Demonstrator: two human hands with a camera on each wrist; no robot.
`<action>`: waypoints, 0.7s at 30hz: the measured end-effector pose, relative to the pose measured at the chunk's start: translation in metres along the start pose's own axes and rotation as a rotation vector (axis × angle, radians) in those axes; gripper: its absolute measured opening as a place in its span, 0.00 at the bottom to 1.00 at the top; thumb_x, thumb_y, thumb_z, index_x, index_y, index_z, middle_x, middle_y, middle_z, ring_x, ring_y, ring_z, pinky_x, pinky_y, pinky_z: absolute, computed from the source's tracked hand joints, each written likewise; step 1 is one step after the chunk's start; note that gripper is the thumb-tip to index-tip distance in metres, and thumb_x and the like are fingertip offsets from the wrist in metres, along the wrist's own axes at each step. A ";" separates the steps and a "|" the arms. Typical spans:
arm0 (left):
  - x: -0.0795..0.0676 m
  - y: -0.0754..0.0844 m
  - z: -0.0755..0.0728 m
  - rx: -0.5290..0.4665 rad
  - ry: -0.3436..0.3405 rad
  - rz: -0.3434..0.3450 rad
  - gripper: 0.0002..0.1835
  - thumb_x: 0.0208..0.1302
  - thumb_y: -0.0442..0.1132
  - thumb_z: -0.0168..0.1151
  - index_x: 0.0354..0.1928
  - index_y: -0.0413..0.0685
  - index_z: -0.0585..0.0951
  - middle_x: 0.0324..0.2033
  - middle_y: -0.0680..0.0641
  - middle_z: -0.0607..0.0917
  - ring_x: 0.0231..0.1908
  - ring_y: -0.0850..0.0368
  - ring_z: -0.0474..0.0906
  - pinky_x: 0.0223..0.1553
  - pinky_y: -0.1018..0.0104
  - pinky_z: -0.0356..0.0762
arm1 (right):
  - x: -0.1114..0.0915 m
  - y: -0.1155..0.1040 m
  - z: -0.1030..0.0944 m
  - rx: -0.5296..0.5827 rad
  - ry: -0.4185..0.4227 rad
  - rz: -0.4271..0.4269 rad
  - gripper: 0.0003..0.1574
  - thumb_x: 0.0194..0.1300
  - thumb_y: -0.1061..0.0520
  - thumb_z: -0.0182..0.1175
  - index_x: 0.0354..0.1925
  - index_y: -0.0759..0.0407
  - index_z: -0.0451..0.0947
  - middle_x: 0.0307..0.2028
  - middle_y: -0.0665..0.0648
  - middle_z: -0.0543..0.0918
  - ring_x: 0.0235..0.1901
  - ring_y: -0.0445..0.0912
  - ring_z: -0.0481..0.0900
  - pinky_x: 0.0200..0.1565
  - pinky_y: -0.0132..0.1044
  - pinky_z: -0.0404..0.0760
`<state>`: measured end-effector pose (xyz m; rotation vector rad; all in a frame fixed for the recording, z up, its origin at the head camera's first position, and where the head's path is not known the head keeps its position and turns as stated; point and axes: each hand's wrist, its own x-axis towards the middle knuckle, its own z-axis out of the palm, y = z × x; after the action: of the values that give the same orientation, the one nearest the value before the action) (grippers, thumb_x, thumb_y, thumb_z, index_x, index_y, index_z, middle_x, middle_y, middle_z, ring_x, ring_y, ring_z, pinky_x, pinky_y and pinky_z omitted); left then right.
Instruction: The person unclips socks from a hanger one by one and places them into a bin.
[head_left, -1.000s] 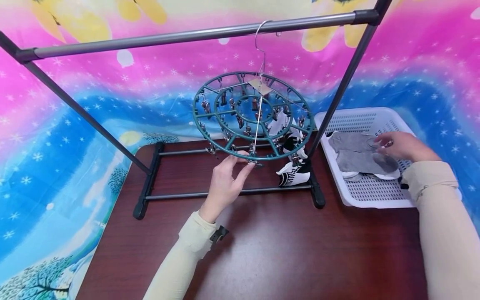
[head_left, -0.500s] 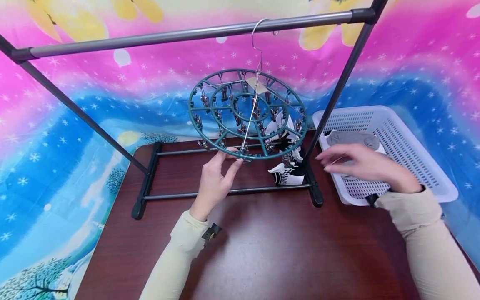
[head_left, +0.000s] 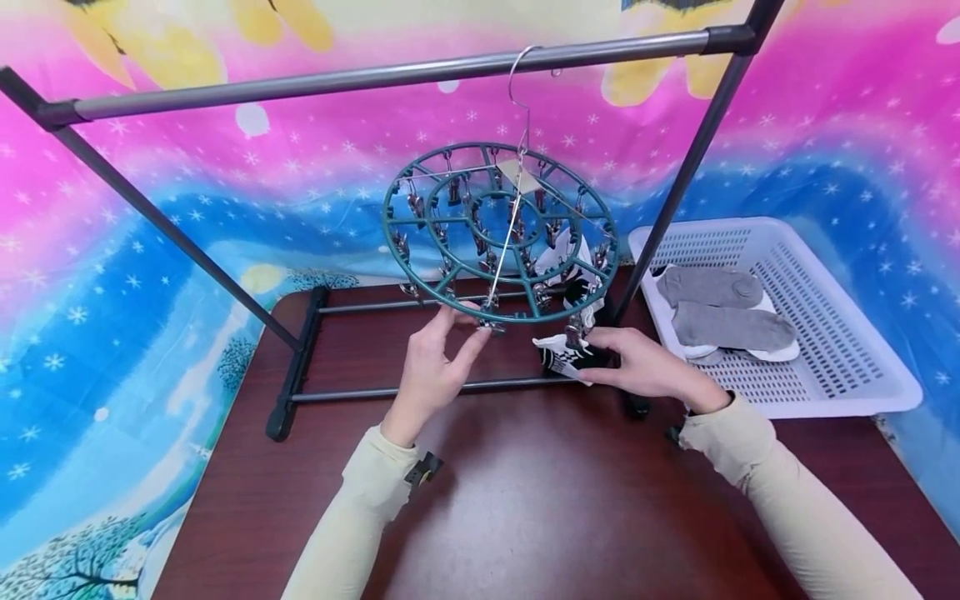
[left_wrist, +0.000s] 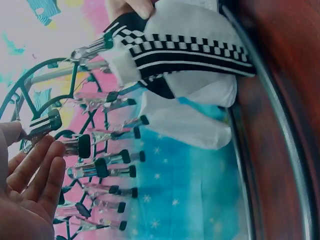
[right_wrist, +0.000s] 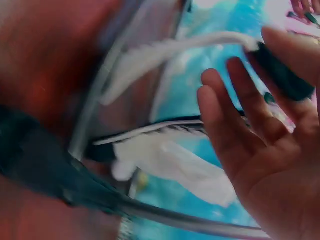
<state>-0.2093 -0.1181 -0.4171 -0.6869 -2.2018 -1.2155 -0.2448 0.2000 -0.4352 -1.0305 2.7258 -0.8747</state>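
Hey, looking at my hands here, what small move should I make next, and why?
I'd probably move your right hand over to the white basket and pick up the nearer gray sock there. Your left hand pinches a clip with no sock in it, and the black-and-white sock at your right hand already hangs from another clip.

Backdrop, snowflake-printed: is hanging beyond your fingers. Tabletop, reddish-brown: is lying below them. Painted tree: is showing well left of them.
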 end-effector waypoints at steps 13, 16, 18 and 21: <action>-0.017 0.010 0.042 -0.009 -0.108 0.114 0.07 0.69 0.39 0.69 0.45 0.45 0.84 0.36 0.49 0.90 0.38 0.60 0.87 0.45 0.65 0.84 | -0.004 0.000 0.014 0.079 0.064 0.067 0.20 0.65 0.60 0.68 0.53 0.65 0.80 0.42 0.55 0.87 0.41 0.45 0.82 0.46 0.42 0.82; -0.019 0.017 0.050 0.008 -0.167 0.227 0.05 0.70 0.40 0.68 0.42 0.47 0.87 0.35 0.52 0.90 0.37 0.63 0.87 0.44 0.71 0.83 | -0.006 0.001 0.015 0.098 0.070 0.049 0.20 0.64 0.63 0.68 0.54 0.64 0.80 0.42 0.55 0.87 0.41 0.44 0.82 0.46 0.41 0.82; -0.018 0.024 0.055 0.009 -0.209 0.305 0.09 0.70 0.40 0.68 0.48 0.46 0.87 0.42 0.51 0.91 0.44 0.62 0.87 0.52 0.73 0.82 | -0.007 0.001 0.015 0.102 0.081 0.026 0.17 0.63 0.64 0.68 0.51 0.63 0.81 0.40 0.52 0.87 0.38 0.41 0.82 0.44 0.38 0.82; -0.012 0.036 0.065 0.023 -0.235 0.348 0.21 0.71 0.41 0.67 0.63 0.44 0.81 0.57 0.46 0.86 0.59 0.57 0.82 0.65 0.69 0.75 | -0.008 0.002 0.014 0.108 0.095 -0.021 0.12 0.60 0.67 0.68 0.43 0.59 0.83 0.34 0.47 0.86 0.33 0.37 0.79 0.40 0.34 0.80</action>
<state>-0.1900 -0.0474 -0.4330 -1.1983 -2.1545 -0.9700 -0.2362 0.1997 -0.4490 -1.0245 2.7134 -1.0877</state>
